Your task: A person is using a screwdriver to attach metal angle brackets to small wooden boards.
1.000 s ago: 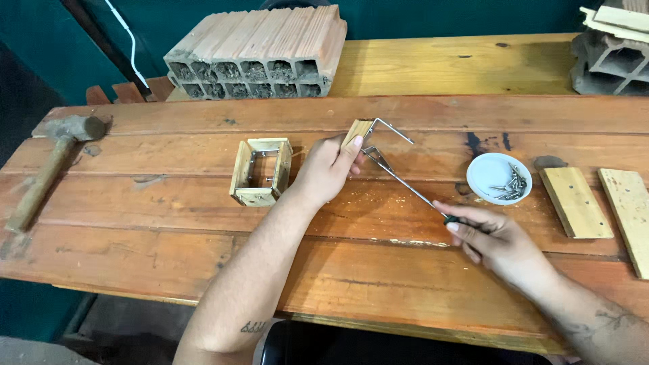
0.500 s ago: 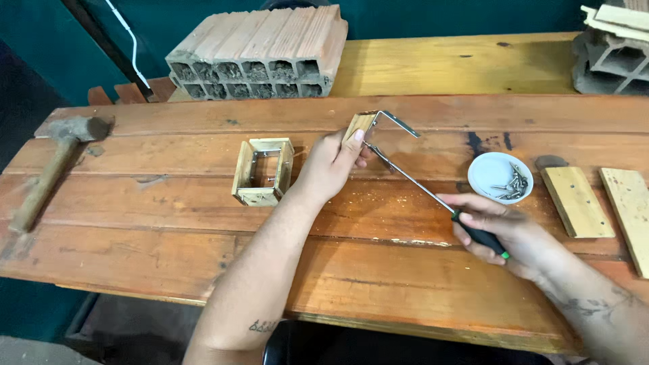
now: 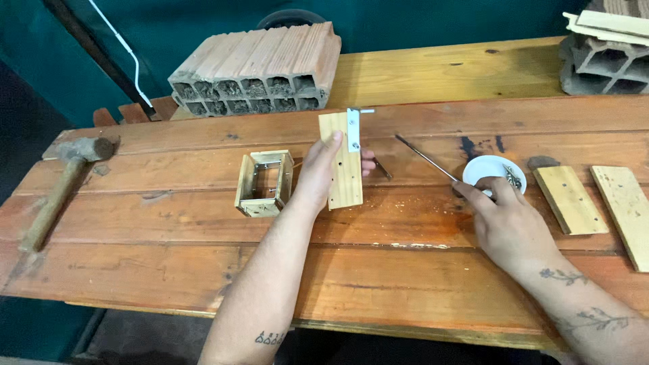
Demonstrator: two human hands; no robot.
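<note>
Upright slat [image 3: 343, 165], perhaps bracket-topped.

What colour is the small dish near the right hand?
White. The small dish holds some screws and sits by the right hand; the head view shows it.

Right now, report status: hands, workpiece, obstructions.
Left hand grips wood block upright, metal bracket on it. Right hand at white dish, screwdriver beneath. Nothing between.

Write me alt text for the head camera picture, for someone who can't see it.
Over a wooden workbench, the left hand holds up a small wooden slat with a metal bracket at its top, while the right hand grips a screwdriver beside a white dish of screws. A small wooden frame, a mallet and a hollow brick lie around.
</note>
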